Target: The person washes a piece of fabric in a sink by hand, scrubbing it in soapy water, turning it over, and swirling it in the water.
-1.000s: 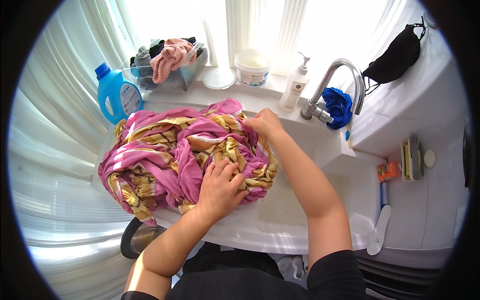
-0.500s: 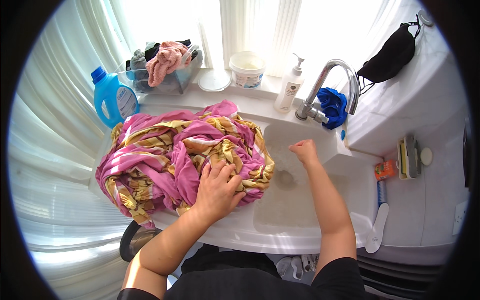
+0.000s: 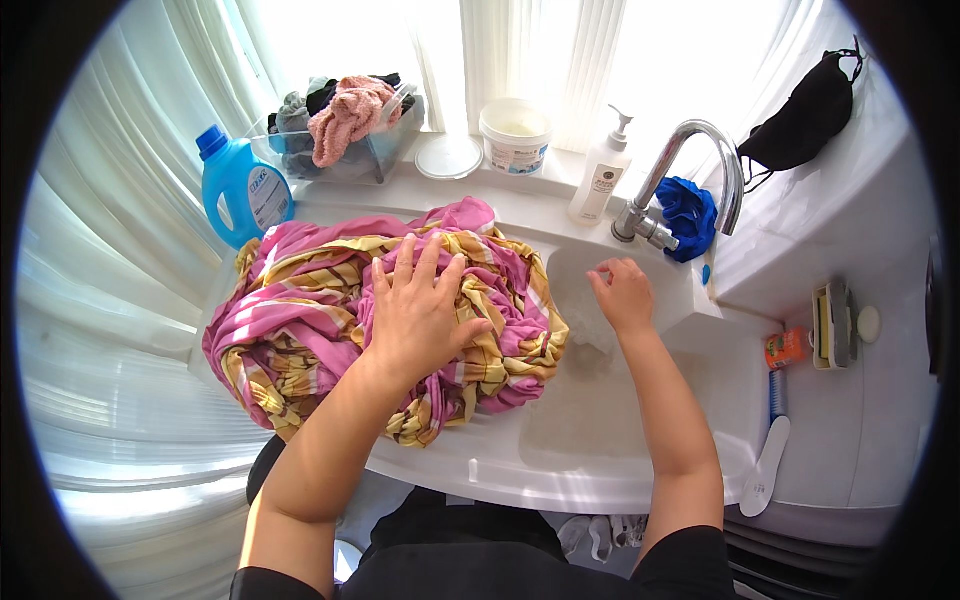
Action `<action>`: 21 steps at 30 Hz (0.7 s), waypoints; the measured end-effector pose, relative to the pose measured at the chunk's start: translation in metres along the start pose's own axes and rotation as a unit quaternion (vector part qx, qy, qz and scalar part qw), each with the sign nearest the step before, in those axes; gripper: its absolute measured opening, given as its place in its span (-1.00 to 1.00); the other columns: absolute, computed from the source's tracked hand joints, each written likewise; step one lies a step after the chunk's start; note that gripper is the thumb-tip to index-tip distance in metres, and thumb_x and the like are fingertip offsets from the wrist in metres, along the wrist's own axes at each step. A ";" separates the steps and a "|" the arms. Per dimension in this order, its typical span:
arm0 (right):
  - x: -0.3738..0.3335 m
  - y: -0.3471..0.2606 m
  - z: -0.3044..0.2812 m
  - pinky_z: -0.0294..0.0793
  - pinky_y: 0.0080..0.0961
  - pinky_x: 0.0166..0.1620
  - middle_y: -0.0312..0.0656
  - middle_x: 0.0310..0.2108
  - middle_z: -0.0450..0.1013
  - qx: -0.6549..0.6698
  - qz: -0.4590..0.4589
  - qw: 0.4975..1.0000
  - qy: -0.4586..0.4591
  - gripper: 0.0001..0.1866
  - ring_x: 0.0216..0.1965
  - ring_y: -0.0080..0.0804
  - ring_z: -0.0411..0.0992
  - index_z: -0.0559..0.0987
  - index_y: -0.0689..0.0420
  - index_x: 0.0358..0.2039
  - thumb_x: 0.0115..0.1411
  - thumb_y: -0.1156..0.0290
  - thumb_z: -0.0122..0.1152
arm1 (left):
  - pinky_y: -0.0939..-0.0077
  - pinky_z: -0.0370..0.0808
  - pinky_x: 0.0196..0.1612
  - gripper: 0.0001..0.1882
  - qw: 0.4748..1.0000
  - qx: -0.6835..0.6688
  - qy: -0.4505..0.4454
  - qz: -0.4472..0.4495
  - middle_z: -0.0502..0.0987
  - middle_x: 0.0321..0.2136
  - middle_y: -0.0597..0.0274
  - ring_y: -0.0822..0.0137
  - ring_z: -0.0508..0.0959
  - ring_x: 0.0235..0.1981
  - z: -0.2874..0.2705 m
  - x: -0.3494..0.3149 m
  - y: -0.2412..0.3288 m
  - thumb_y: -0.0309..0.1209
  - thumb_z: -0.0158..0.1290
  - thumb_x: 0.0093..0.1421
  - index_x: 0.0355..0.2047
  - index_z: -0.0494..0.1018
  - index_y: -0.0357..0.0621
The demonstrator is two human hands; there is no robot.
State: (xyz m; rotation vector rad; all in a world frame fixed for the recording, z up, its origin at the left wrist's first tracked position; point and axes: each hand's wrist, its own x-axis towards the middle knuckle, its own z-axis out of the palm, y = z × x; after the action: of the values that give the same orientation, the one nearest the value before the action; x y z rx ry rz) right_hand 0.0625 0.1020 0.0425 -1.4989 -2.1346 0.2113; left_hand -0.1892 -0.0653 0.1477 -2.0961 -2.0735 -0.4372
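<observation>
A large bunched-up patterned cloth [image 3: 290, 330], pink with yellow and white, is heaped on the left side of the white sink [image 3: 480, 475]. My left hand [image 3: 415, 310] lies over the top of the heap, palm down with its fingers spread. Above the basin at the right is my right hand [image 3: 622, 292], its fingers curled in toward the thumb. Anything inside those fingers is too small or hidden to make out. Cloudy water [image 3: 580, 420] stands in the basin, with a whitish patch just below this hand.
Behind the sink stand a blue jug [image 3: 230, 190], a clear bin of clothes [image 3: 370, 155], a white tub [image 3: 515, 140], its lid [image 3: 448, 157] and a pump bottle [image 3: 600, 175]. The chrome tap [image 3: 675, 165] arches near a blue cloth [image 3: 688, 215]. At right lies a brush [image 3: 768, 465].
My left hand has moved up and farther onto the cloth, its fingers wider apart. The cloth's near left corner has shifted inward. My right hand's fist has loosened slightly, still above the basin.
</observation>
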 end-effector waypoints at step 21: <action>0.024 -0.094 -0.005 0.49 -0.32 -0.35 -0.22 -0.41 0.46 0.201 -0.213 0.956 -0.003 -0.90 -0.43 -0.24 0.50 0.60 0.09 -0.50 0.04 0.36 0.27 | -0.31 -0.02 0.24 -0.32 0.999 -0.005 -0.011 -0.036 0.28 0.19 -0.15 -0.18 0.21 0.23 0.026 -0.024 -0.011 0.13 0.07 0.11 0.18 0.35 0.14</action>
State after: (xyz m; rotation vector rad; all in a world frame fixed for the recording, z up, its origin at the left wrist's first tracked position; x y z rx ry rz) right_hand -0.0189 0.0877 0.0931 -0.7913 -2.1944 0.4591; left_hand -0.1978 -0.0796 0.1146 -2.0462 -2.1689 -0.4364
